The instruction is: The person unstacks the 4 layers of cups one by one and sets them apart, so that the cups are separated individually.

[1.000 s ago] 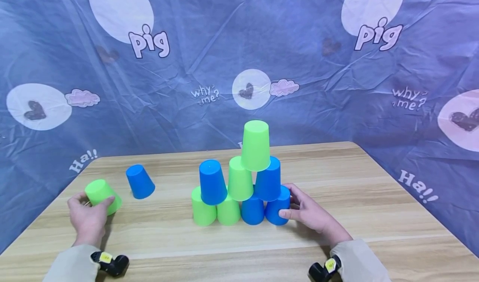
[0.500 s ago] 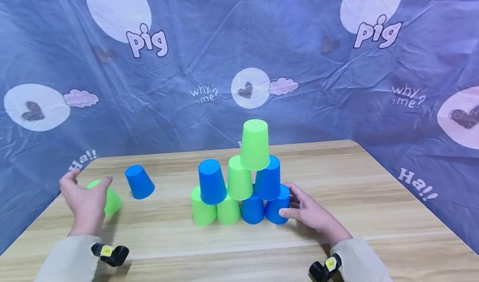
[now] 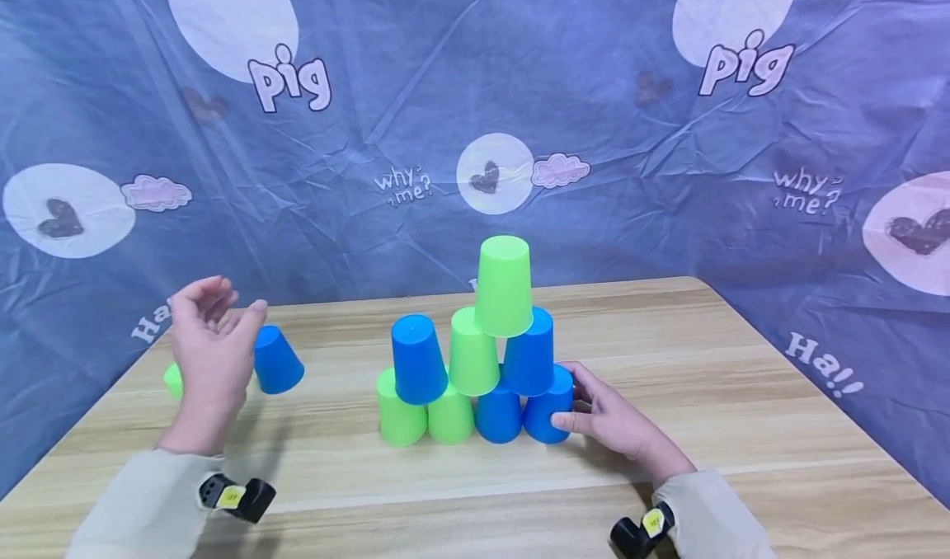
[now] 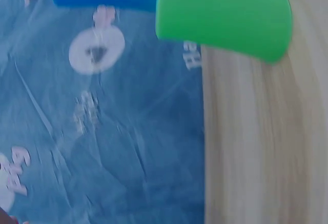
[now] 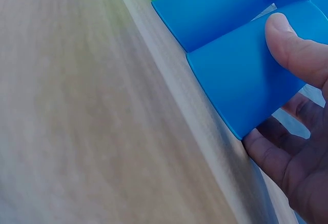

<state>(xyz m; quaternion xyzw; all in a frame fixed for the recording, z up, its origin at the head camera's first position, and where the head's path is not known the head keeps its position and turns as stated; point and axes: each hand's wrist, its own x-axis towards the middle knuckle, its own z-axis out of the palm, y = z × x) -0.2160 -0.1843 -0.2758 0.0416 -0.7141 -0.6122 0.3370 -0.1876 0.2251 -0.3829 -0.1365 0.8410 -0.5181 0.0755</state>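
Note:
Upside-down plastic cups form a stack mid-table. Its bottom row has two green cups (image 3: 402, 411) on the left and two blue ones on the right. Above them stand a blue cup (image 3: 418, 359), a green cup (image 3: 474, 353) and another blue cup (image 3: 530, 353); one green cup (image 3: 505, 287) tops the last two. My right hand (image 3: 616, 423) grips the rightmost bottom blue cup (image 5: 241, 80), thumb in front and fingers on its far side. Raised and holding nothing, my left hand (image 3: 212, 361) has loosely bent fingers near a separate blue cup (image 3: 279, 361).
At the table's left, a green cup (image 3: 173, 381) is mostly hidden behind my left hand. The wooden table (image 3: 416, 509) ends at a blue printed cloth (image 3: 371, 64) behind it. Cameras (image 3: 245, 497) are strapped to both wrists.
My left hand let go of the left green cup, then rose and moved right toward the separate blue cup. My right hand keeps its grip, and the stack stands as before.

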